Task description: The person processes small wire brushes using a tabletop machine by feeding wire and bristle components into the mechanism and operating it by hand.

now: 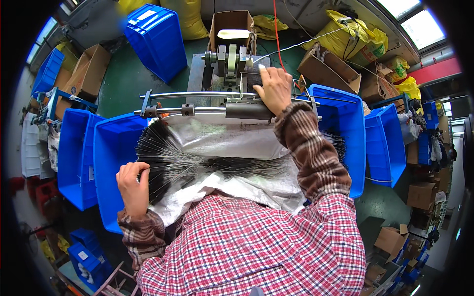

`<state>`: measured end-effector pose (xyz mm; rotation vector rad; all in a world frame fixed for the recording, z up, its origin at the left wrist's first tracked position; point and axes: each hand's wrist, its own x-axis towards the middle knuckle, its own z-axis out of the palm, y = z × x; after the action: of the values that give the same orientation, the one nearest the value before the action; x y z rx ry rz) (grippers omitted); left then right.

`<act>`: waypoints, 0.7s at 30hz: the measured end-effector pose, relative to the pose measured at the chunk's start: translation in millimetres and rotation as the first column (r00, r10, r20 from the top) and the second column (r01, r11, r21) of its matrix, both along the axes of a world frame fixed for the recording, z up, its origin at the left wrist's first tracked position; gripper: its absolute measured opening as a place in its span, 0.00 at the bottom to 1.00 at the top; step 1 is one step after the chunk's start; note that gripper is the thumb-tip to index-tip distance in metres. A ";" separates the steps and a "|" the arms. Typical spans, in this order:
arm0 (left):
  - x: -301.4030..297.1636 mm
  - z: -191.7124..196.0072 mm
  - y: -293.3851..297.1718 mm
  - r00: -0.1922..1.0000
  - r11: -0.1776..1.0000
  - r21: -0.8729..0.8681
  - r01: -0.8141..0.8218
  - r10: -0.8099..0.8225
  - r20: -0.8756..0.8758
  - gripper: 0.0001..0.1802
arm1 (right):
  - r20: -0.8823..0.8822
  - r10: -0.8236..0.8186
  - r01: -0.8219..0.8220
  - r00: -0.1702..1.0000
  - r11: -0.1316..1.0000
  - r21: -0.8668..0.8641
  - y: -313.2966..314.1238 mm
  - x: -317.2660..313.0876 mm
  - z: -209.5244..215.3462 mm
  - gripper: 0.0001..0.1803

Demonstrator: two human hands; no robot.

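My left hand (132,187) rests on a fanned heap of thin dark metal rods (163,158), fingers curled on a few of them. The rods lie on a white woven sack (222,140) spread over a blue plastic bin (111,163). My right hand (274,89) reaches forward and lies flat on the dark block of a small metal bench machine (232,66), at its right side. Two horizontal metal rails (197,96) run across in front of the machine. My plaid sleeves fill the lower middle.
More blue bins stand at left (74,153), right (385,143) and far back (158,37). Open cardboard boxes (326,69) and yellow sacks (345,37) crowd the green floor behind the machine. A red cable hangs down near the machine.
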<state>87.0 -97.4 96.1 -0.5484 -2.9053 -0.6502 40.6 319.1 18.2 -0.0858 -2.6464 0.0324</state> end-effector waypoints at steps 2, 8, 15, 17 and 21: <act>-2.2 11.3 0.7 1.000 1.000 0.008 0.023 -0.023 -0.006 0.03 | 0.098 -0.118 0.117 0.988 0.993 0.008 1.7 12.0 1.3 0.28; -4.6 48.5 3.2 1.000 0.969 0.247 -0.005 -0.003 0.031 0.04 | 0.053 -0.110 0.112 0.993 0.993 -0.032 -10.8 -0.6 -15.2 0.23; -11.0 42.4 53.9 0.977 0.866 0.488 0.109 -0.185 0.109 0.05 | 0.057 0.004 0.000 0.998 0.997 -0.071 -50.8 -28.0 -11.0 0.18; -10.7 36.8 59.4 0.969 0.858 0.496 0.133 -0.217 0.115 0.05 | 0.052 0.010 -0.007 0.999 0.998 -0.068 -46.1 -24.7 -11.4 0.18; -14.8 25.8 62.9 0.937 0.820 0.566 0.084 -0.259 0.236 0.04 | 0.038 -0.006 0.009 0.999 0.995 -0.102 -12.8 -7.0 -8.0 0.16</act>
<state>72.2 -34.5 121.9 -0.6819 -2.7230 -1.6627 33.6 306.3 10.2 -0.1317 -2.6812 0.1653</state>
